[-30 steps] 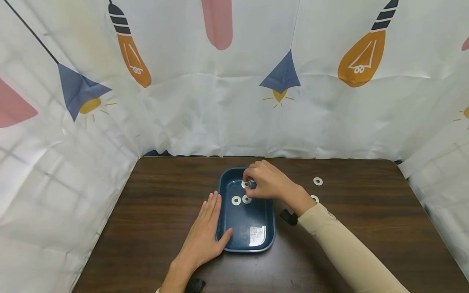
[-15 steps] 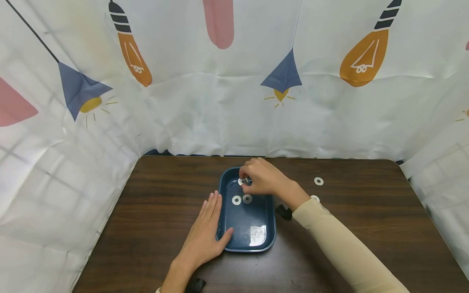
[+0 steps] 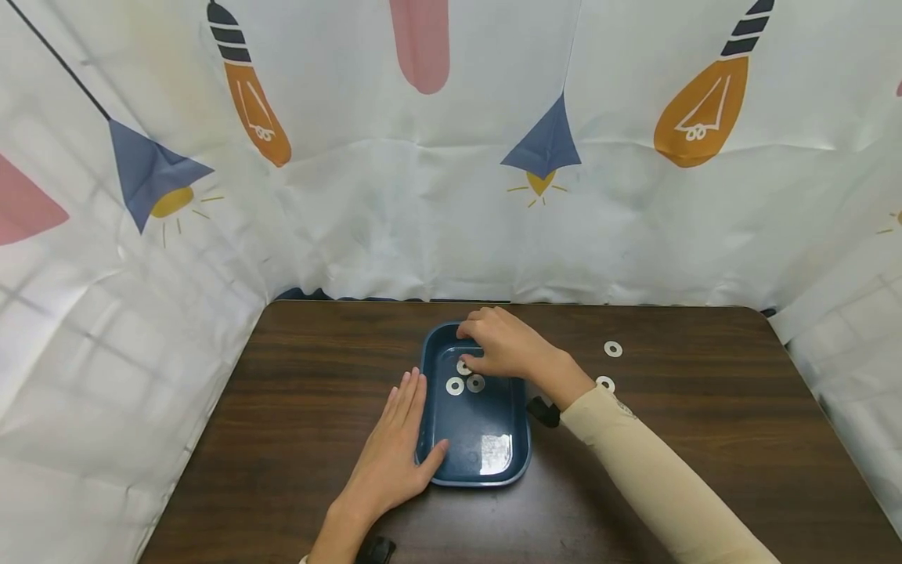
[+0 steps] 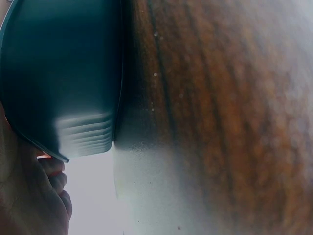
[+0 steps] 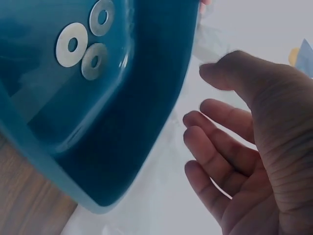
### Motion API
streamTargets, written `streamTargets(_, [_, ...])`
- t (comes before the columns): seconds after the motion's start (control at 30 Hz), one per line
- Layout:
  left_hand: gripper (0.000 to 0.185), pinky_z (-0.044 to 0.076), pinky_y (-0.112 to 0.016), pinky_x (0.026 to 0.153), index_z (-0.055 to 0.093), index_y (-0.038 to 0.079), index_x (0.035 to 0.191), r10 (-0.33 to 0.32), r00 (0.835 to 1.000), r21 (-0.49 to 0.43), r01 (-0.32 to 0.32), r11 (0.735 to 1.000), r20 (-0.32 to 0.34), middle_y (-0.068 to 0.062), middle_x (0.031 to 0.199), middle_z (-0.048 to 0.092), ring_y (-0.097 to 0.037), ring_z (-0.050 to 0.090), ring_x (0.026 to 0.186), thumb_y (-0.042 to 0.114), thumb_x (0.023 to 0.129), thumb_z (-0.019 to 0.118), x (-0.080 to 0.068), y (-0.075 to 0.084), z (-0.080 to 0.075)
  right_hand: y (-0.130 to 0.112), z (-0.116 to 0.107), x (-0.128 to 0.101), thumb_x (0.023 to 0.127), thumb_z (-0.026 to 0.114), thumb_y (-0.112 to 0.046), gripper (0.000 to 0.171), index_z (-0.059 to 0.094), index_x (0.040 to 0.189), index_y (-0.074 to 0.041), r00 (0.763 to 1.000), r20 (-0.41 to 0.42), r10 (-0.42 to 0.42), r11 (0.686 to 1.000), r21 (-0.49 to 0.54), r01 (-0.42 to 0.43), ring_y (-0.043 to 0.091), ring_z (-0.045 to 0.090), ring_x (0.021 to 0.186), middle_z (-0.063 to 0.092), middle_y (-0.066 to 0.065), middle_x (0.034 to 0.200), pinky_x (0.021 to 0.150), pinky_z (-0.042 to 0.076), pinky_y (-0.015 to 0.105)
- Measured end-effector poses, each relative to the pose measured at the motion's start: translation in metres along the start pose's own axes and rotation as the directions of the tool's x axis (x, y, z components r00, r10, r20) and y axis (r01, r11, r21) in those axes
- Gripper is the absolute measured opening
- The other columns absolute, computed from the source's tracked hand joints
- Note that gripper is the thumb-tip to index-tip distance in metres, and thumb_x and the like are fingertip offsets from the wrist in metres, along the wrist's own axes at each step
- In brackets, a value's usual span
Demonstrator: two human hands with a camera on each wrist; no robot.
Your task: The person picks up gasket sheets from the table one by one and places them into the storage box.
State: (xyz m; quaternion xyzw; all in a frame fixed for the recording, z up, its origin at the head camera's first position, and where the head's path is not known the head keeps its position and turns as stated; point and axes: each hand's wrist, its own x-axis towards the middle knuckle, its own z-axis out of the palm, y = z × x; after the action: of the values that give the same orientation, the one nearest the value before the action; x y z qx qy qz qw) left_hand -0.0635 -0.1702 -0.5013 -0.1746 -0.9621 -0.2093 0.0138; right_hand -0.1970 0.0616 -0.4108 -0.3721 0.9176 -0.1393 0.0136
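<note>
The right hand (image 3: 503,341) is hanging over the far end of the blue tray (image 3: 468,439), thumb and fingers loosely curved and standing well apart, gripping nothing that's showing, while the left hand (image 3: 395,446) is lying straight-fingered along the tray's side, thumb reaching over the rim, and pinching nothing. Three washers (image 5: 62,46) are sitting in a close cluster on the tray floor, near the right thumb and between the two hands, and here's where trouble could be brewing: those right fingertips, dipping too low, could be scattering the group, and thin flat rings like these would likely be slipping from a pinch. Out by the right wrist, two more washers (image 3: 608,349) are lying outside the tray, the nearer one peeking past the cuff of the beige sleeve (image 3: 655,470), which could be sweeping it away on a careless swing. Uneven leaning from the left hand could be sending the tray skidding. Beneath both hands, a dark wood-grain table (image 3: 303,376) is shining between the forearms, and beyond them a wrinkled pale cloth (image 3: 338,219) printed with lamps and bulbs is hanging.
</note>
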Motion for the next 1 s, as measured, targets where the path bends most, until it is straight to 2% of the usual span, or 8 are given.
streamTargets(0.17, [0.099,0.011,-0.04,0.138,0.016,0.01,0.171,-0.011,1.0,-0.002,0.011,1.0,0.015,-0.006,0.181,0.012,-0.019,0.008,0.169,0.051,0.097,0.068,0.001,0.001,-0.002,0.002,-0.004,-0.013,0.096,0.077,-0.025,0.033,0.076,0.124,-0.007,0.999,-0.04,0.021,0.999,-0.035,-0.022,0.03,0.072,0.115,0.076,0.011,0.124,0.104,0.059,0.047])
streamTargets(0.27, [0.1,0.023,-0.051,0.135,0.017,0.009,0.171,-0.005,1.0,0.005,0.005,1.0,-0.001,-0.005,0.181,0.012,-0.021,0.011,0.169,0.05,0.096,0.07,0.001,0.002,-0.002,0.005,-0.007,-0.021,0.097,0.077,-0.024,0.031,0.077,0.122,-0.007,0.997,-0.072,0.021,0.999,-0.029,-0.023,0.03,0.072,0.113,0.076,0.01,0.122,0.102,0.059,0.047])
streamTargets(0.33, [0.101,0.026,-0.054,0.134,0.018,0.009,0.17,-0.003,1.0,0.008,0.003,1.0,-0.009,-0.004,0.181,0.011,-0.022,0.013,0.169,0.049,0.095,0.071,0.001,0.002,-0.002,0.008,-0.009,-0.027,0.097,0.077,-0.024,0.031,0.077,0.122,-0.007,0.996,-0.083,0.033,0.999,-0.013,-0.034,0.03,0.071,0.114,0.076,0.01,0.123,0.101,0.058,0.048])
streamTargets(0.57, [0.099,0.025,-0.053,0.134,0.018,0.009,0.17,-0.015,1.0,0.007,0.015,1.0,0.003,-0.008,0.18,0.015,-0.023,0.013,0.169,0.05,0.096,0.07,0.0,0.002,-0.002,0.018,-0.013,-0.044,0.096,0.077,-0.023,0.03,0.077,0.121,-0.006,0.992,-0.102,0.071,0.997,0.001,-0.071,0.03,0.071,0.112,0.075,0.009,0.122,0.1,0.058,0.049])
streamTargets(0.87, [0.099,0.021,-0.051,0.136,0.013,0.011,0.171,-0.041,0.998,0.008,0.041,0.999,0.053,-0.002,0.181,0.006,-0.018,0.005,0.169,0.052,0.098,0.066,0.001,0.002,-0.003,0.032,-0.01,-0.066,0.095,0.077,-0.02,0.029,0.077,0.12,-0.004,0.983,-0.13,0.129,0.99,0.081,-0.119,0.028,0.073,0.106,0.076,0.01,0.118,0.093,0.062,0.045])
streamTargets(1.0, [0.099,0.021,-0.051,0.136,0.013,0.011,0.171,-0.042,0.998,0.005,0.042,0.999,0.052,-0.003,0.181,0.007,-0.018,0.005,0.169,0.052,0.098,0.066,0.001,0.002,-0.003,0.036,-0.007,-0.077,0.096,0.076,-0.019,0.029,0.077,0.12,-0.003,0.979,-0.126,0.162,0.983,0.109,-0.149,0.029,0.073,0.108,0.076,0.011,0.118,0.093,0.062,0.047])
